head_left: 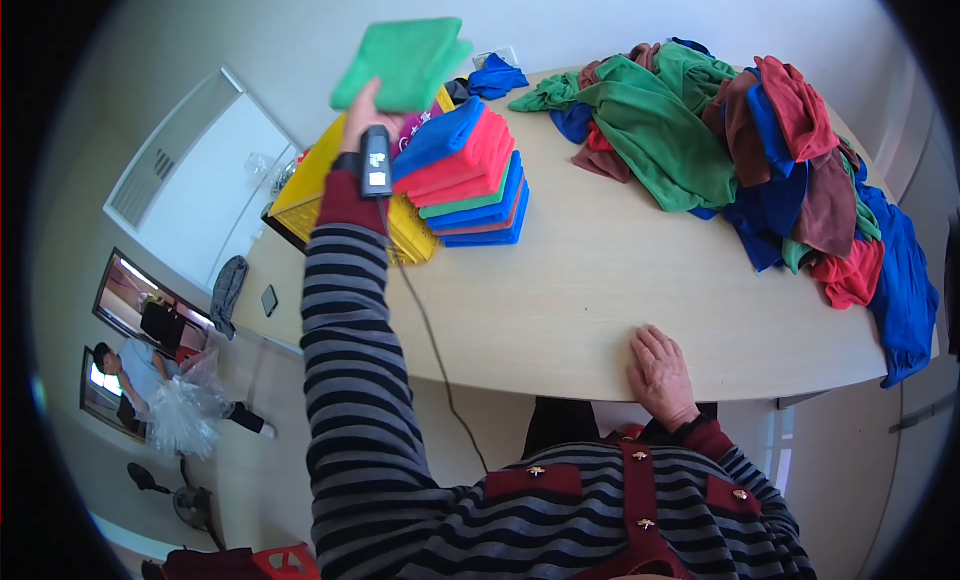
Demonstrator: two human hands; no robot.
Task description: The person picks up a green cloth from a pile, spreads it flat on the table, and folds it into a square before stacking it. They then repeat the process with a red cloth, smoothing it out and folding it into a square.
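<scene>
My left hand [364, 118] is raised at the far left of the table, its fingers closed on the lower edge of a folded green cloth [402, 62]. Just below and to the right of it stands a stack of folded cloths [462, 170] in blue, red, green and brown, tilted in its upper layers. The stack is beside a yellow crate [412, 230], partly hidden behind my forearm. My right hand [660, 370] lies palm down on the table's near edge, holding nothing.
Loose, crumpled cloths [660, 140] in green, blue, red and brown are heaped on the right of the table [560, 310], some hanging over its edge. A small blue cloth [497, 77] lies at the back. A cable [432, 330] trails from my left wrist. Another person [145, 370] is at the left with clear plastic bags.
</scene>
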